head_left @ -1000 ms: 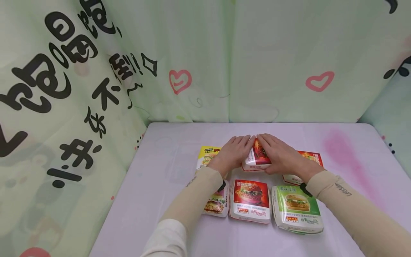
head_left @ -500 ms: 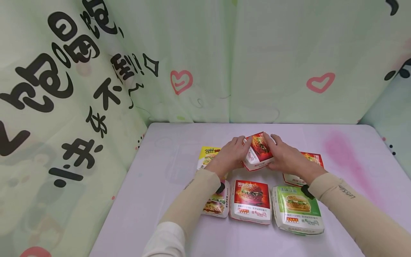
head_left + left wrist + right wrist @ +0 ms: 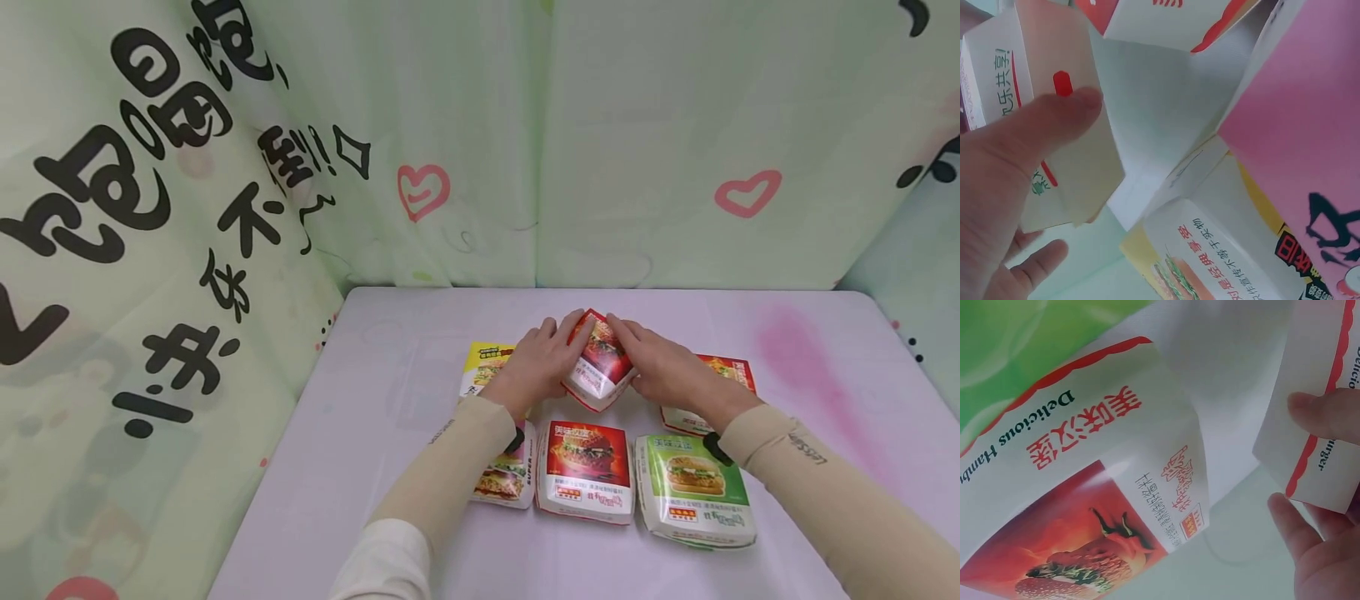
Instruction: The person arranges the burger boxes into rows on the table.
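Observation:
In the head view, a red and white hamburger box (image 3: 602, 358) is held between both hands, one corner toward the near side. My left hand (image 3: 536, 368) grips its left side; the left wrist view has the thumb (image 3: 1066, 112) lying across the box's cream side wall. From the right, my right hand (image 3: 670, 368) holds the same box. In the right wrist view its thumb (image 3: 1322, 412) presses the white side wall, with other fingers (image 3: 1294, 525) lower down at the edge. Parts of the box lie hidden behind the hands.
Nearer on the lilac table (image 3: 390, 400) stand a red hamburger box (image 3: 587, 471), a green one (image 3: 696, 487) and a pink-fronted box (image 3: 504, 479) under the left forearm. A yellow box (image 3: 483, 362) and another red box (image 3: 731, 371) flank the hands, partly covered. Curtains (image 3: 480, 100) hang behind.
The held hamburger box stood square between the hands, then tilted and turned; now one corner points toward the near side. Both hands have shifted slightly with it. The other boxes have stayed put.

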A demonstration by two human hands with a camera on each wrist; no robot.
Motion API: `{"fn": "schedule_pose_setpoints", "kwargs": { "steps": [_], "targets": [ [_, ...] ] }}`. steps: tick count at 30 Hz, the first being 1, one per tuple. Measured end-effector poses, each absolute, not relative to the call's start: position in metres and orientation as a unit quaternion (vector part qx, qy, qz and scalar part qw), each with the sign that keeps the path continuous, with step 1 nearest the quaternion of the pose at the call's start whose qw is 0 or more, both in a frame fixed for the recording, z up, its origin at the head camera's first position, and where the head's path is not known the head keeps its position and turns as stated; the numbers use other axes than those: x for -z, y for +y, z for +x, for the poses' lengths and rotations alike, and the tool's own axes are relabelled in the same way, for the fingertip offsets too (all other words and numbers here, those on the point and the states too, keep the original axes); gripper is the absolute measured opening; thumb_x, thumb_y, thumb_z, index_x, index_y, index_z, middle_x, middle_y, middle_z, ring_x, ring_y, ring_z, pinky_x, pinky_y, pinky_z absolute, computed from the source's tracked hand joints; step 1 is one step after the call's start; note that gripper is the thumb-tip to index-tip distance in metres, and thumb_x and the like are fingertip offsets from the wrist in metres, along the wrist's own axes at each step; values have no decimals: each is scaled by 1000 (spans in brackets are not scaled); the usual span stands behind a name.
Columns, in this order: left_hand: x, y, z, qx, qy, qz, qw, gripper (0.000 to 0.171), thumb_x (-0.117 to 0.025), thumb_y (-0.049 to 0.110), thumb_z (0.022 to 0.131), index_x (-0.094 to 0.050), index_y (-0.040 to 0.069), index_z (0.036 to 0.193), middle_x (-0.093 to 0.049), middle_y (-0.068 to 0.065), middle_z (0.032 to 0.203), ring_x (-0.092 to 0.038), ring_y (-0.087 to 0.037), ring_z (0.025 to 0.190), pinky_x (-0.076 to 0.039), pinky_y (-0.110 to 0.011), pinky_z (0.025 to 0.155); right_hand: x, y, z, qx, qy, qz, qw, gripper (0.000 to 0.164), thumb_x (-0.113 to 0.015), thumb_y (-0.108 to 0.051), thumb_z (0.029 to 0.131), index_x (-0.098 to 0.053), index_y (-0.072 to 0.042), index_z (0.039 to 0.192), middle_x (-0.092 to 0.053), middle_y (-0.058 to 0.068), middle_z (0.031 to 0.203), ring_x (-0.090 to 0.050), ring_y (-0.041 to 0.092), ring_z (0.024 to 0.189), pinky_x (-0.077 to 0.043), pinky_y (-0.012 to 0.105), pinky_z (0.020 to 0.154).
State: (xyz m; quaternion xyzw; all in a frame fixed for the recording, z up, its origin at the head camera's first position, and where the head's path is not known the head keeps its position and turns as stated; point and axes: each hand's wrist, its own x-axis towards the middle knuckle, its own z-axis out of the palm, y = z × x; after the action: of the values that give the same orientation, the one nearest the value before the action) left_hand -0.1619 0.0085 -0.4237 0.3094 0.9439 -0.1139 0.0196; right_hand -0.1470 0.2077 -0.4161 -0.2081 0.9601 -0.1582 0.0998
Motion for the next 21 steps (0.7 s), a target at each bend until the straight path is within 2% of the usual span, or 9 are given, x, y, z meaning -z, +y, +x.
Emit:
{"fn": "schedule_pose_setpoints", "kwargs": {
  "steps": [5,8,10,15,18,21],
  "targets": [
    [424,10,-163,122,939,321,28,125,-80,50,77,7,17,160,4,0,169,-16,-19,153,-31,-33,121,416,207,-146,157,956,-229,93,95,-73,1,83,-15,-3,157,-32,24,156,-43,45,137,-48,55,104],
    [424,11,-164,122,937,325,31,124,-80,52,76,4,16,160,2,1,169,-7,-19,156,-26,-35,124,416,208,-146,156,955,-236,88,94,-74,1,83,-15,-3,157,-32,23,156,-43,44,137,-48,54,103],
    [424,11,-164,117,938,324,33,123,-80,54,76,1,16,160,-5,-1,168,-7,-20,156,-24,-36,125,416,209,-145,158,954,-237,89,93,-73,0,84,-16,-3,157,-32,23,156,-42,44,138,-48,54,104],
    [425,11,-164,109,942,316,28,120,-79,62,72,-10,15,159,-24,-5,161,-19,-21,151,-24,-35,125,417,211,-144,156,951,-255,71,83,-69,0,87,-22,-1,155,-32,23,156,-40,44,139,-44,56,107],
    [426,11,-164,113,946,304,29,119,-77,66,71,-14,14,158,-29,-6,156,-25,-20,148,-26,-35,124,416,211,-143,151,951,-262,61,74,-62,0,88,-28,1,153,-32,23,156,-38,44,140,-42,58,109],
    [427,12,-164,113,949,292,33,118,-75,69,71,-17,14,157,-32,-6,156,-29,-20,145,-29,-34,123,415,209,-141,148,953,-256,66,71,-59,-6,87,-31,1,153,-30,24,156,-35,44,141,-40,59,110]
  ]
}}
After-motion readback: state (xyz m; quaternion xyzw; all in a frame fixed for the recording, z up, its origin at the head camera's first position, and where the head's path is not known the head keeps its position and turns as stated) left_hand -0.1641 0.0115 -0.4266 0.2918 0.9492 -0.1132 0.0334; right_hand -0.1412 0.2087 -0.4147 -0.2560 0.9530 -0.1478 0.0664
